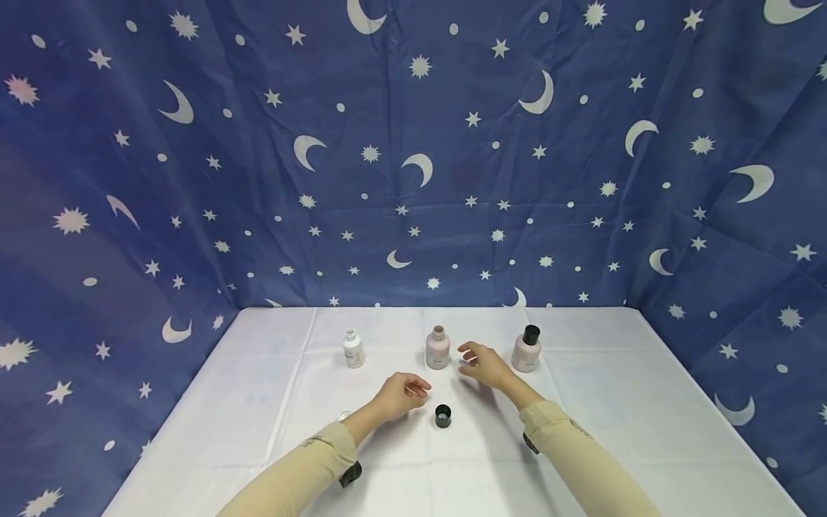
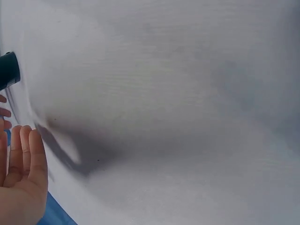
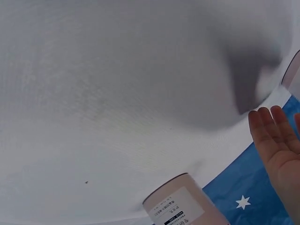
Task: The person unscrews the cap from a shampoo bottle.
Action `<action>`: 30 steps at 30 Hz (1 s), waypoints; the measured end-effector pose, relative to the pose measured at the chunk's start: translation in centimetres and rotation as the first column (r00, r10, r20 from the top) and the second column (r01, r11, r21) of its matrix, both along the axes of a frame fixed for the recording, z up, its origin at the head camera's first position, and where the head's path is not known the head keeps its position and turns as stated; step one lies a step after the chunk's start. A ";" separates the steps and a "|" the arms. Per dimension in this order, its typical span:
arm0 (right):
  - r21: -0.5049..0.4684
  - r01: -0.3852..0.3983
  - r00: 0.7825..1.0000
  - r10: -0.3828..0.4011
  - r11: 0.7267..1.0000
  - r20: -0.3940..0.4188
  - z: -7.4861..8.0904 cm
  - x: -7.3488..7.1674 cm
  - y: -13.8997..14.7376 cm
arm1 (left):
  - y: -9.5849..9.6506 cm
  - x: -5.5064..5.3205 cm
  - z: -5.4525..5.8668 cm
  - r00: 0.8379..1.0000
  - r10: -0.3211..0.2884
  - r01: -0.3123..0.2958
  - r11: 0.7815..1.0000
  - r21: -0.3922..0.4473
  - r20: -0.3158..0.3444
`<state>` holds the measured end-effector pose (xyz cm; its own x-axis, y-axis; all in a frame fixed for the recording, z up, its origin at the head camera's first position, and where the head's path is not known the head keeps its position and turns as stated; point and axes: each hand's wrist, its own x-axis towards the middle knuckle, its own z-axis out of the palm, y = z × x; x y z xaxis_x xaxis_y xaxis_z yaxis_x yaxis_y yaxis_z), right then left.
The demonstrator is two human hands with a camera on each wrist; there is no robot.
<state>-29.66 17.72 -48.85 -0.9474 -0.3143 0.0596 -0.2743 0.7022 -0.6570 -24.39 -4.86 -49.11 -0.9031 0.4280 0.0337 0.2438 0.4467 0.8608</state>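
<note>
My left hand [image 1: 402, 395] hovers over the white table, fingers loosely bent and nothing in them; in the left wrist view its fingers [image 2: 37, 159] look nearly straight. Just to the right of it, a black cap [image 1: 442, 416] lies on the cloth with its hollow facing up. A pink bottle [image 1: 437, 350] without a cap stands at the middle. My right hand [image 1: 486, 365], also holding nothing, is spread between that bottle and a second pink bottle [image 1: 526, 352], which wears a black cap. Its label shows in the right wrist view, on the bottle [image 3: 180, 204] at the bottom.
A small white bottle [image 1: 353, 350], its neck uncapped, stands at the left. Part of a white round piece [image 1: 344, 414] peeks out behind my left forearm. The white cloth [image 1: 614, 416] covers the table, and a blue curtain [image 1: 388, 179] with moons and stars hangs around it.
</note>
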 end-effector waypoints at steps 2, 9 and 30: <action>-0.018 -0.002 1.000 0.002 1.000 -0.011 0.0 0.3 0.2 | 0.1 -0.2 0.2 1.000 0.015 -0.015 1.000 0.008 -0.014; -0.041 -0.026 0.999 0.025 0.999 -0.025 0.1 1.2 0.8 | 0.6 -0.9 0.3 0.998 0.041 -0.038 0.998 0.049 -0.050; -0.096 -0.082 0.996 0.080 0.992 -0.027 0.1 4.0 4.6 | 3.8 -2.2 1.3 0.989 0.026 -0.025 1.000 0.006 -0.146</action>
